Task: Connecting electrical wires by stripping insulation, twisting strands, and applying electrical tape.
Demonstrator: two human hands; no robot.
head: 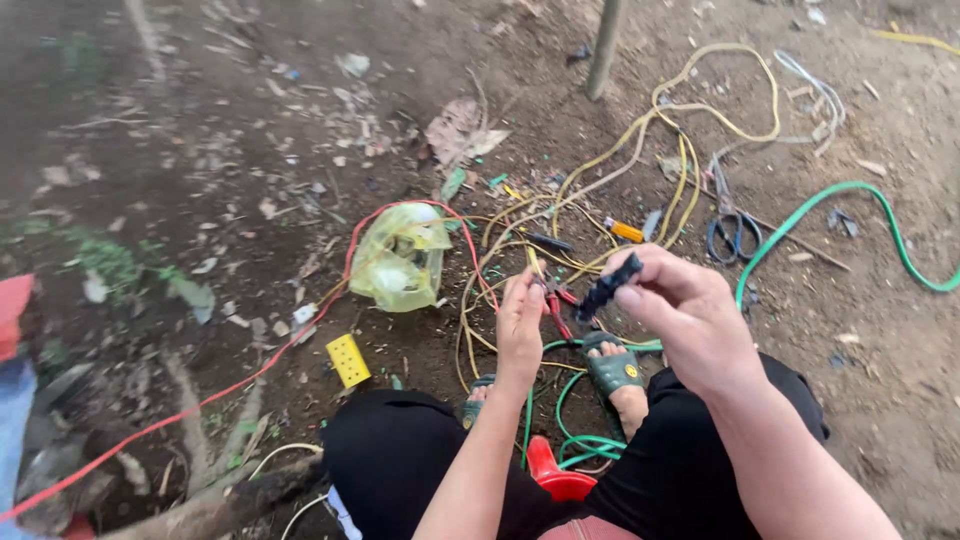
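yellow wires (600,190), scissors (733,232), plastic bag (400,258)

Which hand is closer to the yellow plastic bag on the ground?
Left. The left hand is just right of the yellow plastic bag, with a small gap. The right hand, holding a black piece, is farther right.
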